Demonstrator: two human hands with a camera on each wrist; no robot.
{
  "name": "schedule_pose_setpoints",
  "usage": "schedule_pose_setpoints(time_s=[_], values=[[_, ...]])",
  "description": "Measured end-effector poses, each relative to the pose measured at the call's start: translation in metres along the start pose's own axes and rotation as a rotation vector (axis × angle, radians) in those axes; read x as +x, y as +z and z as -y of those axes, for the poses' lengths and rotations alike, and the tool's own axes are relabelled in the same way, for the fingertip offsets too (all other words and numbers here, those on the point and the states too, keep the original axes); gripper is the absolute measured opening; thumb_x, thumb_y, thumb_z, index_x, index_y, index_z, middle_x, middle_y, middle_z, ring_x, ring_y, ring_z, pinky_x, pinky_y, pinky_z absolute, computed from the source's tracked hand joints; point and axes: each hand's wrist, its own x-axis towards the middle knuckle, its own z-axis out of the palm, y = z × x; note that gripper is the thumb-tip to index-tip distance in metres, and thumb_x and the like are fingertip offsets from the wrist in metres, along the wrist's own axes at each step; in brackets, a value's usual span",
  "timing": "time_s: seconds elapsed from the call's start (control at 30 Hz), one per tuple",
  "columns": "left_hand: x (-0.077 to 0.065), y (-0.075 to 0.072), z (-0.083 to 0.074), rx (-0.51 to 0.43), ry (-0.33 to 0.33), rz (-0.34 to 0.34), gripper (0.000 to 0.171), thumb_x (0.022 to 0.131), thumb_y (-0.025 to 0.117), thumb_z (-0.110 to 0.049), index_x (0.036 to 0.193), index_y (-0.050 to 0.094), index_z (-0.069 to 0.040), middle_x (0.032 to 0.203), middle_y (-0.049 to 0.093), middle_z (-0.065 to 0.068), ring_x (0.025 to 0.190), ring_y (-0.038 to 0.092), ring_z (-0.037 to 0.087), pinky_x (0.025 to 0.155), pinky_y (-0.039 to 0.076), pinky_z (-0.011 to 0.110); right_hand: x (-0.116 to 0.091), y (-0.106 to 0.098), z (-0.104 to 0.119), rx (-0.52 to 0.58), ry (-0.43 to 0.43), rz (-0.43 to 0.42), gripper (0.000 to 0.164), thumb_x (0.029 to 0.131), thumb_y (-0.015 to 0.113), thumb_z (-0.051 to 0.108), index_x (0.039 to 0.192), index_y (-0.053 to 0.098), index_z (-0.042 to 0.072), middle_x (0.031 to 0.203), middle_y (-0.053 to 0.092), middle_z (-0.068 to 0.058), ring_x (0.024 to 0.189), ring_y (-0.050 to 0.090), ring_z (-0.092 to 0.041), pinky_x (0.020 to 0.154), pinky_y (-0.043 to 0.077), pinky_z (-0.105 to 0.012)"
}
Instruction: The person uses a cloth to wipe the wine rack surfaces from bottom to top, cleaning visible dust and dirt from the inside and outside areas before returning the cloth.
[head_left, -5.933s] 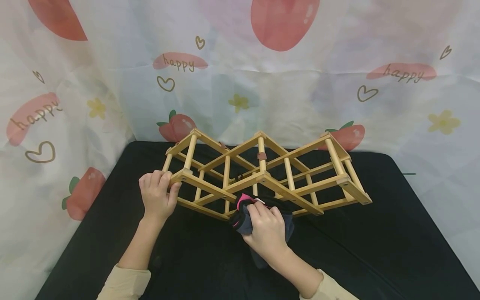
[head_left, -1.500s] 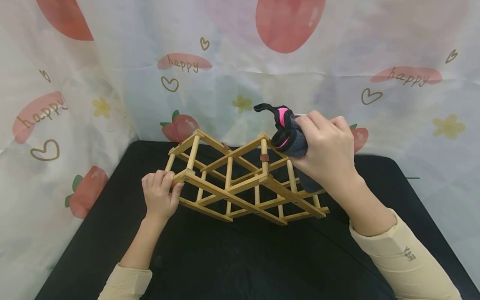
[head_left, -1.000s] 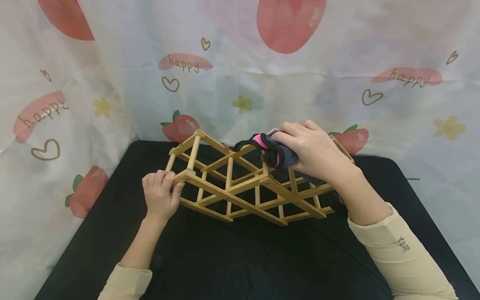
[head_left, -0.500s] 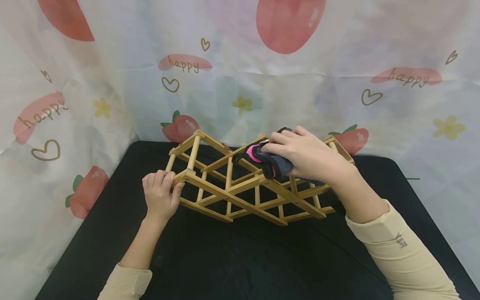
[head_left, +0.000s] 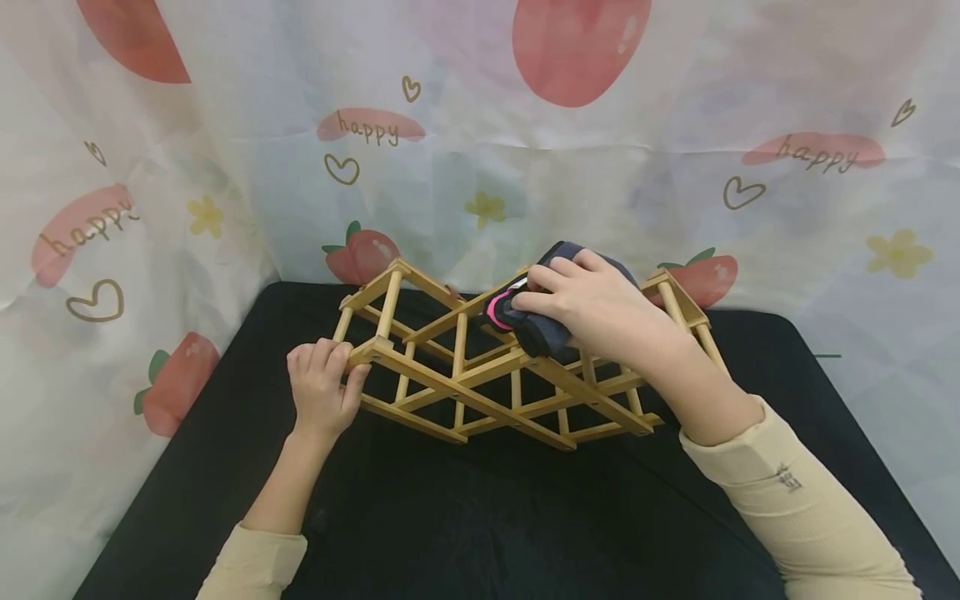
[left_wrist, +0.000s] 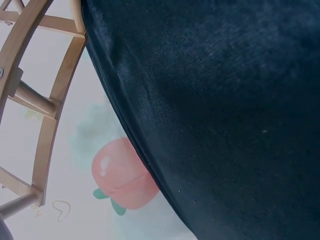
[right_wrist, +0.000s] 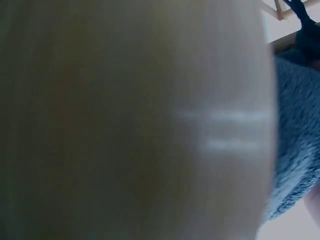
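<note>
A light wooden lattice rack (head_left: 455, 392), shaped like a folding wine rack, stands across the black-covered table. My left hand (head_left: 322, 387) grips its front left corner, thumb on the near side. In my right hand (head_left: 596, 304) is a bunched dark blue-grey cloth (head_left: 542, 332) with black edging and a pink patch. The hand presses it around the top of the rack's middle, hiding the post there. In the right wrist view, the fuzzy cloth (right_wrist: 297, 130) shows at the right edge beside a blurred wooden bar (right_wrist: 140, 120) very near the lens.
The black tablecloth (head_left: 420, 517) spreads in front of the rack. Behind and to the left hangs a pale curtain (head_left: 600, 192) printed with fruit, hearts and "happy". The rack's right end post (head_left: 671, 302) rises beside my right forearm.
My right hand has carried the cloth from the rack's lower front up to its middle top, then down and slightly left along the post. My left hand keeps its grip; the rack stays in place.
</note>
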Motion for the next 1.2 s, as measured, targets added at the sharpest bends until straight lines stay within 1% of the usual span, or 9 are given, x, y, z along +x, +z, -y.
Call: schedule_pose_setpoints(time_s=[0.3,0.5,0.6,0.73,0.83,0.9,1.0,1.1,1.2], values=[[0.000,0.001,-0.001,-0.023,0.028,-0.035,0.046,0.093,0.042,-0.044,0.076,0.050,-0.002,0.066,0.044,0.010,0.059,0.035,0.027,0.063,0.028,0.044,0.002,0.006,-0.005,0.007,0.098,0.002,0.052,0.069,0.079,0.025,0.115,0.056,0.024,0.105,0.051,-0.004,0.096,0.047,-0.025,0.081,0.035,-0.042],[0.000,0.002,-0.002,-0.033,0.030,-0.041,0.046,0.093,0.043,-0.044,0.076,0.050,-0.002,0.065,0.043,0.010,0.059,0.036,0.027,0.063,0.028,0.044,0.002,0.014,-0.012,0.015,0.156,-0.023,0.049,0.074,0.074,0.011,0.117,0.055,0.024,0.109,0.052,-0.006,0.098,0.046,-0.026,0.080,0.035,-0.043],[0.000,0.003,-0.002,-0.029,0.029,-0.046,0.046,0.093,0.043,-0.044,0.076,0.051,-0.002,0.065,0.044,0.010,0.058,0.036,0.027,0.062,0.028,0.044,0.002,0.018,-0.013,0.000,0.155,-0.057,0.046,0.077,0.070,0.005,0.117,0.054,0.023,0.107,0.052,-0.007,0.094,0.046,-0.026,0.078,0.035,-0.043],[0.001,0.001,-0.002,-0.016,0.021,-0.046,0.047,0.093,0.042,-0.044,0.075,0.050,-0.002,0.064,0.042,0.010,0.058,0.035,0.027,0.062,0.028,0.044,0.001,0.022,-0.013,-0.042,0.138,-0.124,0.044,0.080,0.065,0.000,0.117,0.054,0.021,0.105,0.052,-0.007,0.087,0.045,-0.026,0.075,0.034,-0.042],[0.001,0.000,-0.002,-0.018,0.019,-0.044,0.047,0.093,0.042,-0.044,0.074,0.050,-0.001,0.064,0.041,0.010,0.058,0.034,0.027,0.061,0.028,0.044,0.001,0.025,-0.014,-0.059,0.131,-0.168,0.041,0.083,0.061,-0.001,0.117,0.053,0.020,0.104,0.053,-0.006,0.084,0.045,-0.026,0.073,0.034,-0.041],[0.001,0.000,-0.002,-0.023,0.018,-0.043,0.047,0.093,0.042,-0.044,0.074,0.050,-0.002,0.064,0.041,0.010,0.058,0.035,0.027,0.061,0.028,0.044,0.000,0.027,-0.015,-0.050,0.133,-0.181,0.039,0.084,0.060,-0.001,0.117,0.053,0.019,0.103,0.053,-0.006,0.084,0.044,-0.026,0.074,0.033,-0.042],[0.001,0.000,-0.003,-0.024,0.010,-0.035,0.047,0.093,0.042,-0.044,0.075,0.050,-0.002,0.064,0.041,0.010,0.059,0.034,0.027,0.061,0.028,0.043,0.001,0.028,-0.015,-0.022,0.140,-0.178,0.039,0.083,0.062,0.000,0.117,0.054,0.018,0.104,0.053,-0.007,0.086,0.045,-0.026,0.075,0.034,-0.042],[0.001,0.000,-0.004,-0.003,-0.001,-0.025,0.047,0.093,0.041,-0.044,0.075,0.050,-0.002,0.066,0.041,0.010,0.059,0.034,0.027,0.061,0.027,0.043,0.000,0.029,-0.014,0.014,0.139,-0.173,0.040,0.080,0.066,0.000,0.115,0.056,0.016,0.104,0.053,-0.008,0.092,0.047,-0.026,0.079,0.034,-0.043],[0.000,0.000,-0.006,0.024,-0.006,-0.018,0.047,0.094,0.040,-0.045,0.075,0.049,-0.002,0.068,0.042,0.011,0.060,0.035,0.027,0.061,0.027,0.043,-0.001,0.030,-0.014,0.031,0.125,-0.183,0.039,0.079,0.066,-0.002,0.113,0.056,0.014,0.103,0.053,-0.009,0.093,0.048,-0.026,0.081,0.035,-0.043]])
